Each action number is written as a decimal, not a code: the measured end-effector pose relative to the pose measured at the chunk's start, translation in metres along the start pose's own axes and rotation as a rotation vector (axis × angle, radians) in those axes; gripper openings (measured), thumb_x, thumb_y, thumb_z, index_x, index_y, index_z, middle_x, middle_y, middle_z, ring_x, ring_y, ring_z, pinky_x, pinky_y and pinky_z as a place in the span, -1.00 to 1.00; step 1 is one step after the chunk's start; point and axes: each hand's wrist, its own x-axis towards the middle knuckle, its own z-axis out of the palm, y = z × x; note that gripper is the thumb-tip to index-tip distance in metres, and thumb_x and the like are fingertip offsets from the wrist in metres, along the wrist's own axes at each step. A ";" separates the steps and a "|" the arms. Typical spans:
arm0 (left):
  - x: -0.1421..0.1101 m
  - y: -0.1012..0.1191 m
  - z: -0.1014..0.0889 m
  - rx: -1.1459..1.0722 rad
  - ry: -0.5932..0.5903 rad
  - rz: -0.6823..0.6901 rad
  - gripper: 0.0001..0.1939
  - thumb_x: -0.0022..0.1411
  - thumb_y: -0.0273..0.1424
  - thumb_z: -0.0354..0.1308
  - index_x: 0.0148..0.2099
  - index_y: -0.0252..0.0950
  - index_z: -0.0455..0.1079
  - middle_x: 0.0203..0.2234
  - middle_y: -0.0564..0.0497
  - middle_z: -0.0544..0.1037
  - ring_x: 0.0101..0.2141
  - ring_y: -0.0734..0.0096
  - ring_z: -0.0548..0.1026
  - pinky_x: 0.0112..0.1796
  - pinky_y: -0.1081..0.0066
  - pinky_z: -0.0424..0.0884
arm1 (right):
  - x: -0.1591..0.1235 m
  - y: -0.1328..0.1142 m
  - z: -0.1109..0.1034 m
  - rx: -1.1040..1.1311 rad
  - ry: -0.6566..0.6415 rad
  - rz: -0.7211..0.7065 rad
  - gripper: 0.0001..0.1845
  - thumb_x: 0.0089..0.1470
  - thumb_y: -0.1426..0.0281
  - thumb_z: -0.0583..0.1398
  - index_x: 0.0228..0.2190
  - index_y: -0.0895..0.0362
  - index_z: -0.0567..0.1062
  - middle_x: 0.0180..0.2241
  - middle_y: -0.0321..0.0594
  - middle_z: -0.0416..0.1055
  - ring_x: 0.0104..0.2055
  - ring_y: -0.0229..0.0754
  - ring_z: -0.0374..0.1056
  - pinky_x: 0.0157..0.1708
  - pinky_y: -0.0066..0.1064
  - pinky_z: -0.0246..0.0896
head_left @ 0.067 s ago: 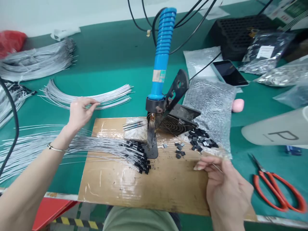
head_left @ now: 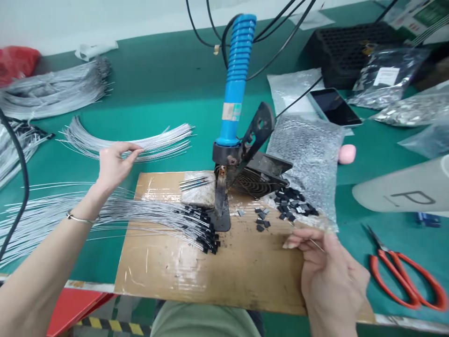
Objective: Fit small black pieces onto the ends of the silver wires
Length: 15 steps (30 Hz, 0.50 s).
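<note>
My left hand (head_left: pixel 117 164) is closed in a pinch at the bundle of thin white wires (head_left: pixel 161 139), on its near side. Fingertips meet at a wire there, though the exact strands between them are hard to see. My right hand (head_left: pixel 329 271) is closed round a thin metal pick (head_left: pixel 316 244), most of which the fingers hide. Left of that hand, small black connector pieces (head_left: pixel 261 216) lie loose on the cardboard (head_left: pixel 245 271). Wires with black connectors (head_left: pixel 206 229) on their ends lie in a bunch under my left forearm.
A blue-handled soldering iron (head_left: pixel 238 79) stands in a black holder beside a small fan (head_left: pixel 250 182). Red-handled pliers (head_left: pixel 403 276) lie at right, near a white cylinder (head_left: pixel 403 185). Bubble wrap (head_left: pixel 305 145) and a phone (head_left: pixel 335 106) lie behind. More wire bundles (head_left: pixel 52 89) occupy the far left.
My left hand has shifted very slightly left, and a few wire ends now stick up from the bundle. My right hand has stayed in place.
</note>
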 end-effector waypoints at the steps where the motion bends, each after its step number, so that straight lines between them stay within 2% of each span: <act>1: -0.001 0.002 -0.002 -0.038 0.013 -0.023 -0.72 0.45 -0.18 0.25 -0.08 -0.32 0.58 -0.13 -0.07 0.68 -0.07 0.19 0.64 0.09 0.04 0.51 | 0.000 0.000 0.000 -0.001 0.000 -0.001 -0.63 0.16 0.14 0.38 -0.47 0.20 0.68 -0.48 -0.15 0.59 -0.51 -0.18 0.46 -0.51 -0.33 0.40; 4: -0.001 0.010 -0.010 -0.167 0.030 -0.086 -0.72 0.43 -0.18 0.26 -0.11 -0.32 0.57 -0.26 0.03 0.68 -0.22 0.35 0.65 -0.04 0.23 0.58 | 0.000 0.002 -0.001 -0.009 -0.002 -0.002 -0.63 0.16 0.13 0.39 -0.46 0.19 0.69 -0.47 -0.16 0.60 -0.51 -0.18 0.46 -0.50 -0.33 0.41; 6: -0.001 0.017 -0.016 -0.246 0.043 -0.113 -0.72 0.42 -0.19 0.24 -0.11 -0.33 0.56 -0.33 0.10 0.66 -0.28 0.47 0.62 -0.13 0.37 0.56 | 0.000 0.003 -0.002 -0.012 -0.006 -0.010 -0.63 0.17 0.13 0.39 -0.45 0.20 0.69 -0.46 -0.15 0.60 -0.51 -0.18 0.46 -0.49 -0.32 0.42; 8: 0.000 0.025 -0.026 -0.292 0.093 -0.129 -0.74 0.39 -0.21 0.25 -0.13 -0.33 0.56 -0.35 0.13 0.65 -0.31 0.53 0.59 -0.18 0.43 0.53 | 0.000 0.004 -0.003 -0.011 -0.012 -0.019 -0.62 0.18 0.13 0.38 -0.45 0.21 0.69 -0.46 -0.14 0.60 -0.51 -0.18 0.47 -0.48 -0.32 0.42; 11: -0.004 0.038 -0.046 -0.295 0.172 -0.150 -0.74 0.29 -0.20 0.35 -0.23 -0.32 0.55 -0.42 0.11 0.64 -0.35 0.50 0.53 -0.21 0.41 0.50 | 0.001 0.004 -0.004 -0.001 -0.019 -0.024 -0.58 0.23 0.10 0.34 -0.42 0.21 0.68 -0.45 -0.14 0.60 -0.50 -0.18 0.47 -0.47 -0.33 0.41; 15: -0.030 0.065 -0.077 -0.276 0.152 -0.185 -0.61 0.22 -0.03 0.37 -0.36 -0.28 0.53 -0.57 0.05 0.60 -0.37 0.35 0.54 -0.28 0.35 0.49 | 0.000 0.003 -0.004 0.012 -0.024 -0.040 -0.53 0.30 0.09 0.28 -0.46 0.19 0.66 -0.57 -0.23 0.51 -0.56 -0.21 0.38 -0.50 -0.35 0.34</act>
